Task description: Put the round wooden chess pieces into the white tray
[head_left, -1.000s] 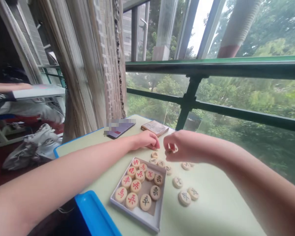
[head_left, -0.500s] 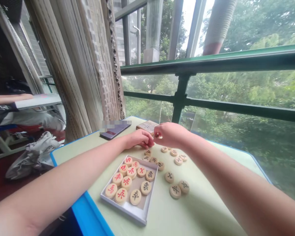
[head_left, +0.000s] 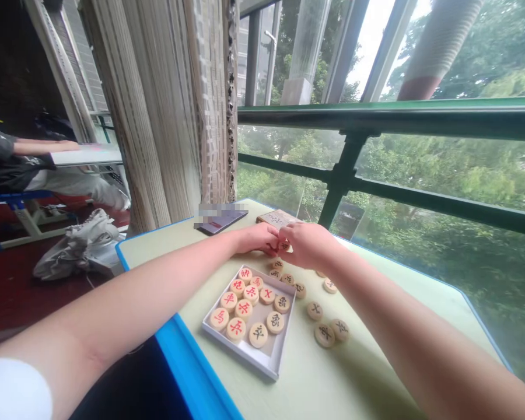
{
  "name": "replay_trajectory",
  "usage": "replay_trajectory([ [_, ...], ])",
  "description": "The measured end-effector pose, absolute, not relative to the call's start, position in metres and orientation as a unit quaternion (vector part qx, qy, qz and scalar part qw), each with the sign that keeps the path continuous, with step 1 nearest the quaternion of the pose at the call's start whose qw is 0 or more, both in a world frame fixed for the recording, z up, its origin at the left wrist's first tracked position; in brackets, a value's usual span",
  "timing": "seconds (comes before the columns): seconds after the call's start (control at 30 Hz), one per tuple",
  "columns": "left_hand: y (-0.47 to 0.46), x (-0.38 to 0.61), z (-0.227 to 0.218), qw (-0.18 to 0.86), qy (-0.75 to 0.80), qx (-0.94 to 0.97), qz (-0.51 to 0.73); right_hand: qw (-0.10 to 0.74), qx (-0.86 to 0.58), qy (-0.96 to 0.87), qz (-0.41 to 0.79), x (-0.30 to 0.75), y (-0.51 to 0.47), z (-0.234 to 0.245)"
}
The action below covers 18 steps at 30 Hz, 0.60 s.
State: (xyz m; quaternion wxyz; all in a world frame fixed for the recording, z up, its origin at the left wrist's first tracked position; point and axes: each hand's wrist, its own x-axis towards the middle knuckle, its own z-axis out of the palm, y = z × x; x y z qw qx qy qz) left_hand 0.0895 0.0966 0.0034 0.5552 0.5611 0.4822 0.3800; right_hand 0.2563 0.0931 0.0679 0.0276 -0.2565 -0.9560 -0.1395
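A round wooden xiangqi piece [head_left: 284, 245] with a dark character shows in the fingers of my right hand [head_left: 305, 244]. Right beside it, my left hand [head_left: 258, 238] has its fingers curled in towards that piece; what they hold, if anything, is hidden. Nearer to me lies a shallow white box [head_left: 276, 357] with red-lettered pieces [head_left: 236, 329] on its left side and a few black-lettered pieces [head_left: 258, 335] on its right. Several loose pieces [head_left: 324, 335] lie on the table right of the box, and others [head_left: 287, 280] along its far edge.
The pale green table [head_left: 332, 385] has a blue edge. A dark flat case [head_left: 222, 220] and a small patterned box [head_left: 273, 218] lie at its far side. A curtain [head_left: 166, 116] hangs behind, left of a green window railing [head_left: 345, 157]. Another person's arm [head_left: 44, 147] rests on a table at far left.
My right hand has drawn up to my left, and a piece now shows in its fingers. The camera view has shifted, so the whole scene sits further right.
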Motion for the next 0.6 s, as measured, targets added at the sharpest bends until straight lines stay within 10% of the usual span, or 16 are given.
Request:
replay_trajectory([
  [0.6,0.098,0.085,0.009,0.567,0.486,0.534,0.397,-0.129,-0.270,-0.953,-0.037,0.242,0.050,0.074],
])
